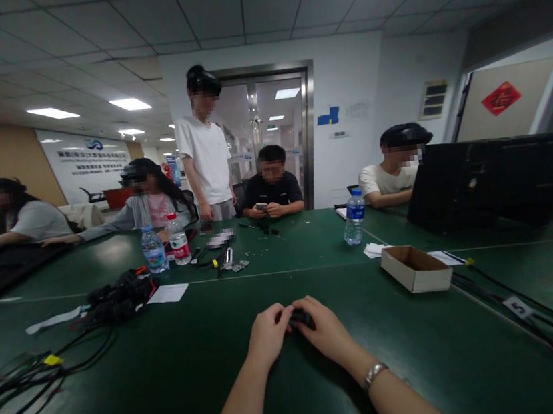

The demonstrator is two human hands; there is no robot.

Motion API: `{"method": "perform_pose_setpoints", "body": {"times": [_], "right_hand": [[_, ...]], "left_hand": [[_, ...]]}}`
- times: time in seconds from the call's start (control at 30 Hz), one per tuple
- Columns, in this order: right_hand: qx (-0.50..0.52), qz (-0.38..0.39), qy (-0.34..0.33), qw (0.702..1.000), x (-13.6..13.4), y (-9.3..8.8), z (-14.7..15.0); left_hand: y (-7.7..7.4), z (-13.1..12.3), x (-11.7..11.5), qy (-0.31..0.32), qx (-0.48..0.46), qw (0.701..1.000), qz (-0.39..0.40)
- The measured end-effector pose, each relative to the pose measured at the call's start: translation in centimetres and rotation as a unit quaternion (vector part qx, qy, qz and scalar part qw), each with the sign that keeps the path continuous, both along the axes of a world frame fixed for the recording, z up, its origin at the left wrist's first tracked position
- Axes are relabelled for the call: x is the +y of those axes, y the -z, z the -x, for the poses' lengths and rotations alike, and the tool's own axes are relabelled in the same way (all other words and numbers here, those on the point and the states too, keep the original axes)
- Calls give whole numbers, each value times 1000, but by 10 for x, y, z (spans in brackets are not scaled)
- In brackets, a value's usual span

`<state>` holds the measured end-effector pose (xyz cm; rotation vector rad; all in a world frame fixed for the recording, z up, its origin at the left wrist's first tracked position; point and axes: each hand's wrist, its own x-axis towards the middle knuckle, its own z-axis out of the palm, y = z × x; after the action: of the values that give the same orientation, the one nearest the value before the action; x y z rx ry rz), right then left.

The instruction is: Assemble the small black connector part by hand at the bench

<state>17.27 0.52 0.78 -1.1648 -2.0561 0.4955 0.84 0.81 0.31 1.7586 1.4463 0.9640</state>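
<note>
Both hands are meeting over the middle of the green desk (178,393), right in front of the person wearing the camera. The left hand (268,334) is curling its fingers in from one side and the right hand (326,332), with a metal watch (374,374) on its wrist, is closing in from the other, and together they are pinching a small black object (301,317) between the fingertips. The object is sitting low, at or just above the desk surface; it is too small and dark for me to say what it is or whether it is one piece or two.

As for progress, I am judging that the handling is in the middle: the piece is gripped and being worked on, not set aside, and nothing finished is lying beside the hands.

A shallow cardboard box (416,268) is standing open to the right, well apart from the hands. A tangle of black cables (121,298) is lying to the left, and water bottles (154,249) are standing further back. Other people are sitting and standing along the far side of the desk, busy with their own things.
</note>
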Motion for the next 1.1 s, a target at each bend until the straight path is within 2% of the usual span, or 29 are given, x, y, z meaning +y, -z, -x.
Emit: {"method": "perform_pose_setpoints", "body": {"times": [0.17, 0.37, 0.47, 0.73, 1.1], "right_hand": [[-3, -8, -5, 1000, 1, 0, 0], [-12, -6, 1, 1000, 3, 2, -1], [-13, -3, 0, 1000, 2, 2, -1], [-28, 9, 5, 1000, -1, 0, -1], [-60, -3, 9, 998, -5, -1, 0]], "left_hand": [[4, 3, 4, 17, -72, 997, -23], [15, 4, 11, 46, -183, 982, -15], [15, 5, 12, 58, -209, 976, -13], [6, 5, 9, 71, -215, 974, 12], [2, 3, 7, 25, -109, 994, 10]]}}
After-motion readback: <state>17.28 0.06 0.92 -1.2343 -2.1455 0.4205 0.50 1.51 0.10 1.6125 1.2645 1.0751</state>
